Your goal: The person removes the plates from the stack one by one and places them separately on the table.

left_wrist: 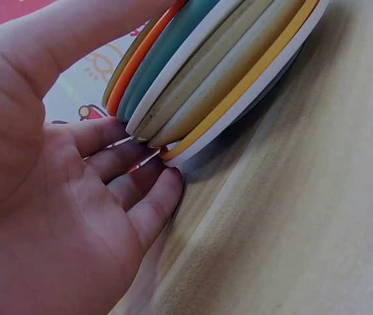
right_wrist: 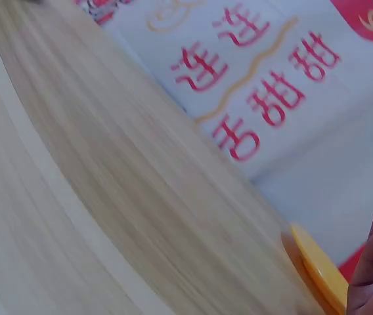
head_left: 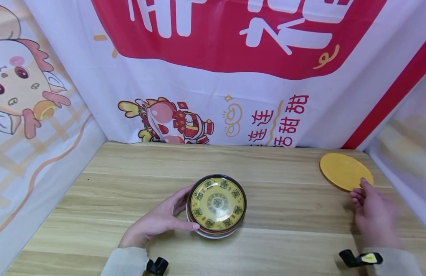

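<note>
So there's a stack of plates (head_left: 218, 203) mid-table (head_left: 285, 207), patterned one on top, and the left hand (head_left: 159, 220) has it gripped from the left, thumb on the near side, fingers along the edge. Over at the far right sits a flat yellow plate (head_left: 344, 170), and the right hand (head_left: 375, 214), kinda blurry, is pinching its near rim, thumb on top.

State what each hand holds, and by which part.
Left hand: dish stack, at the rims' left side. Right hand: yellow plate, by its near right edge.
</note>
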A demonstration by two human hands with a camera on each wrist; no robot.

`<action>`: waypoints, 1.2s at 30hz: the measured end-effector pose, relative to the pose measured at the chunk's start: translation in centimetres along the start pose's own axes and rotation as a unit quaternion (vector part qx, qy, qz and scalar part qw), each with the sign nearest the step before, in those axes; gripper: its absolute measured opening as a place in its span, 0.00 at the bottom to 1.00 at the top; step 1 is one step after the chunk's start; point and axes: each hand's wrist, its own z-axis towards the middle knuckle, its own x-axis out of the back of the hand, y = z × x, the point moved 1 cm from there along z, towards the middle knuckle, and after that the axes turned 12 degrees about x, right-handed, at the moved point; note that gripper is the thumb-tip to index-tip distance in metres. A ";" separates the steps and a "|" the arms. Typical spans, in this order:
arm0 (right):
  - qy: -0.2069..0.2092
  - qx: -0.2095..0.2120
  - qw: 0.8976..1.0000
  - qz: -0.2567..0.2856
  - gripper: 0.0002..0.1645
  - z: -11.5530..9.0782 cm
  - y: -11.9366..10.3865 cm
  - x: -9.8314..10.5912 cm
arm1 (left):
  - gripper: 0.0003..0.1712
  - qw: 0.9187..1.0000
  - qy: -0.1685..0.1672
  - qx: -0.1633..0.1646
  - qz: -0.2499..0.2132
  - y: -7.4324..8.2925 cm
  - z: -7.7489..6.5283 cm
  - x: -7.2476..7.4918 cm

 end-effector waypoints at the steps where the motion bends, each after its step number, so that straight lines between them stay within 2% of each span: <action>1: -0.014 0.002 1.000 0.001 0.10 -0.5 0.3 -0.5 | 0.64 1.000 0.000 0.000 -0.002 0.0 0.0 0.0; 6: -0.065 0.014 0.997 -0.028 0.12 -3.0 1.8 -3.3 | 0.64 1.000 0.000 0.000 -0.003 0.0 0.0 0.0; 9: -0.091 0.021 0.992 -0.084 0.13 -4.3 3.1 -4.8 | 0.64 1.000 0.002 0.000 0.001 0.0 0.0 0.0; 11: -0.119 0.032 0.984 -0.132 0.16 -5.0 4.1 -5.9 | 0.64 1.000 0.002 0.001 0.002 0.0 0.0 0.0; 14: -0.169 0.055 0.959 -0.220 0.24 -6.2 5.8 -7.3 | 0.63 1.000 0.001 0.000 0.000 0.0 0.0 0.0; 18: -0.256 0.093 0.912 -0.307 0.32 -8.0 7.8 -8.9 | 0.63 1.000 0.001 0.000 -0.003 0.0 0.0 -0.1; 20: -0.297 0.102 0.891 -0.329 0.33 -9.0 8.5 -9.7 | 0.63 1.000 0.001 0.000 -0.005 0.0 0.0 -0.1; 23: -0.347 0.103 0.871 -0.333 0.32 -10.5 9.5 -10.9 | 0.63 1.000 0.001 0.001 -0.007 0.0 -0.1 -0.1; 29: -0.403 0.098 0.852 -0.320 0.25 -13.0 11.1 -12.9 | 0.64 1.000 0.005 0.001 -0.001 0.0 0.0 0.0; 34: -0.425 0.111 0.835 -0.332 0.20 -14.5 11.8 -14.1 | 0.64 1.000 0.006 0.002 0.000 -0.1 0.1 0.0; 36: -0.424 0.117 0.832 -0.339 0.18 -14.8 12.0 -14.3 | 0.64 1.000 0.006 0.003 0.000 -0.1 0.0 0.0</action>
